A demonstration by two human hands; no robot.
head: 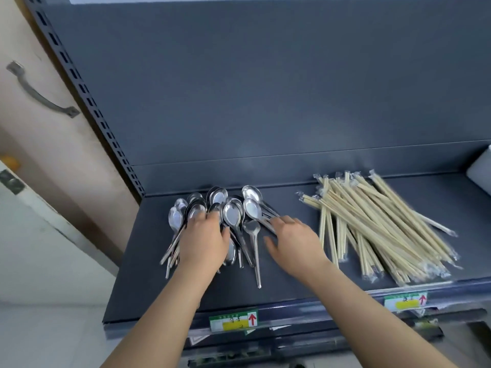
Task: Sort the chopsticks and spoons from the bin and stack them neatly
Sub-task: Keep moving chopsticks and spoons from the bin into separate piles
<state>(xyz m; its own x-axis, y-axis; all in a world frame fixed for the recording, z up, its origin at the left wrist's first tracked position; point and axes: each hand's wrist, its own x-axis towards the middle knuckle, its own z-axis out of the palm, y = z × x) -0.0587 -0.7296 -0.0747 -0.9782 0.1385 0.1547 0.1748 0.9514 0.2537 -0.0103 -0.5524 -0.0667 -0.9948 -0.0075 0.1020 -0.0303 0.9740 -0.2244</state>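
red up arrow on left tag, right tag, writing illegible

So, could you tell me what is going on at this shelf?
A person is tidying cutlery on a dark shelf. Their left hand rests on the pile of metal spoons, and the right hand, fingers spread, touches handles at its right side. The wrapped chopsticks lie in a loose separate heap further right; neither pile is neat yet.

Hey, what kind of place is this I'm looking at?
Likely a shop or stockroom: a dark metal shelf with a slotted upright, tags with red arrows along its front edge, and piles of metal spoons and wrapped chopsticks.
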